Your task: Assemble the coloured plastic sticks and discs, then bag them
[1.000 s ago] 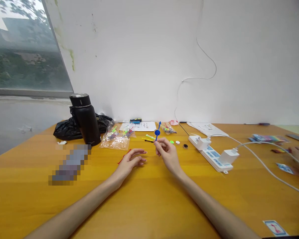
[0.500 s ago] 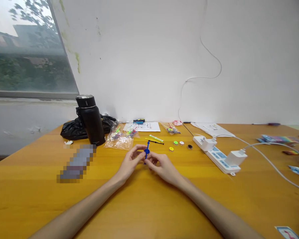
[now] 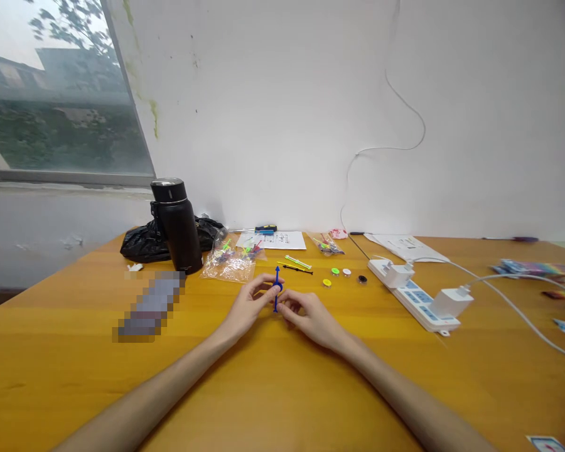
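Observation:
A small blue plastic piece (image 3: 277, 286), an arrow-tipped stick with a round hub, stands upright between my two hands at the middle of the wooden table (image 3: 282, 376). My left hand (image 3: 249, 302) pinches it from the left near the hub. My right hand (image 3: 306, 310) pinches its lower end from the right. Just beyond lie loose green, yellow and black sticks (image 3: 295, 263) and small round caps (image 3: 341, 275) in green, yellow, white and black.
A black flask (image 3: 177, 225) and a black bag (image 3: 145, 242) stand at the back left, beside a clear bag of coloured parts (image 3: 230, 260). A white power strip (image 3: 417, 295) with plugs and cables lies to the right. Papers and cards lie by the wall and at the far right.
My right hand brought the blue piece down and leftward from a raised position. My left hand lifted off the table and closed on it. The camera view shifted a little to the left.

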Motion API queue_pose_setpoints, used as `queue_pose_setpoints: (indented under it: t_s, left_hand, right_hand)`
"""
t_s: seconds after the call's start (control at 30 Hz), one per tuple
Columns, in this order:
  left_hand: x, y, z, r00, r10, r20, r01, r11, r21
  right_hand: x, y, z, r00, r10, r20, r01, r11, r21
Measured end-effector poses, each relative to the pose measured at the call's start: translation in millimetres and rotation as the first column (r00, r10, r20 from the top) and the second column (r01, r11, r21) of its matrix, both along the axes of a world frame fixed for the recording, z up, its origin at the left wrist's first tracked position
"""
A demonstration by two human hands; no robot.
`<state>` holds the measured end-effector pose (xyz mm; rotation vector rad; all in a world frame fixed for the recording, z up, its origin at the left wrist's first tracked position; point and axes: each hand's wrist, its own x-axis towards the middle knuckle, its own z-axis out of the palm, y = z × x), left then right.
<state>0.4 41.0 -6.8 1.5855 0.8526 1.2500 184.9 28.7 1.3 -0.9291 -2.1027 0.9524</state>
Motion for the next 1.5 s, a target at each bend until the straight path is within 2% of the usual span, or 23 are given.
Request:
queue_pose_setpoints:
  t_s: [0.13, 0.23, 0.37, 0.43, 0.53, 0.7, 0.97, 1.1, 1.17, 1.2, 1.3, 1.4, 1.47, 1.5]
  left_hand:
    - [-20, 14, 8.9, 0.985, 0.125, -0.121, -0.119, 0.991, 0.06]
    - [-42, 30, 12.3, 0.933, 0.271, -0.238, -0.242, 0.959, 0.144]
    - [-63, 43, 10.7, 0.743, 0.49, -0.456, -0.315, 0.857, 0.407]
    - [-66, 42, 9.6, 0.655, 0.529, -0.539, -0.299, 0.837, 0.458]
    - [-63, 36, 9.8, 0.59, 0.504, -0.631, -0.275, 0.86, 0.43]
    - [-59, 28, 10.4, 0.589, 0.347, -0.73, -0.236, 0.938, 0.255]
    - [-59, 29, 3.6, 0.65, 0.298, -0.699, -0.268, 0.951, 0.156]
    - [-60, 31, 0.0, 0.656, 0.32, -0.684, -0.283, 0.944, 0.17]
    - [-60, 32, -0.5, 0.647, 0.371, -0.666, -0.284, 0.928, 0.24]
    - [-60, 33, -0.2, 0.644, 0.403, -0.65, -0.282, 0.915, 0.288]
    - [-59, 34, 2.9, 0.658, 0.467, -0.592, -0.265, 0.878, 0.398]
    - [-55, 33, 7.4, 0.706, 0.463, -0.536, -0.242, 0.869, 0.432]
    - [-53, 31, 10.4, 0.736, 0.45, -0.506, -0.228, 0.868, 0.441]
    - [-51, 29, 11.9, 0.748, 0.443, -0.495, -0.222, 0.869, 0.442]
  right_hand:
    - [2, -1, 3.2, 0.999, -0.021, 0.027, 0.021, 1.0, -0.022]
    - [3, -1, 3.6, 0.998, -0.024, 0.061, 0.025, 1.0, -0.017]
    - [3, -2, 3.3, 0.997, -0.012, 0.082, 0.012, 1.0, 0.005]
    - [4, -2, 3.3, 0.996, -0.013, 0.086, 0.012, 1.0, 0.013]
    - [5, -1, 3.2, 0.995, -0.018, 0.096, 0.016, 1.0, 0.02]
    - [6, 0, 2.8, 0.993, -0.026, 0.119, 0.022, 0.999, 0.037]
    - [11, 6, -1.9, 0.988, -0.046, 0.147, 0.038, 0.997, 0.06]
    - [18, 17, -7.2, 0.981, -0.122, 0.153, 0.1, 0.984, 0.148]
    - [26, 27, -7.5, 0.962, -0.239, 0.13, 0.204, 0.951, 0.233]
    - [32, 33, -6.6, 0.94, -0.322, 0.111, 0.28, 0.917, 0.285]
    - [61, 54, -2.0, 0.796, -0.601, 0.074, 0.505, 0.727, 0.465]
    - [97, 68, 0.2, 0.527, -0.835, 0.161, 0.611, 0.504, 0.611]
    - [119, 70, -2.4, 0.386, -0.881, 0.273, 0.638, 0.469, 0.611]
    - [127, 71, -4.8, 0.347, -0.883, 0.317, 0.659, 0.47, 0.588]
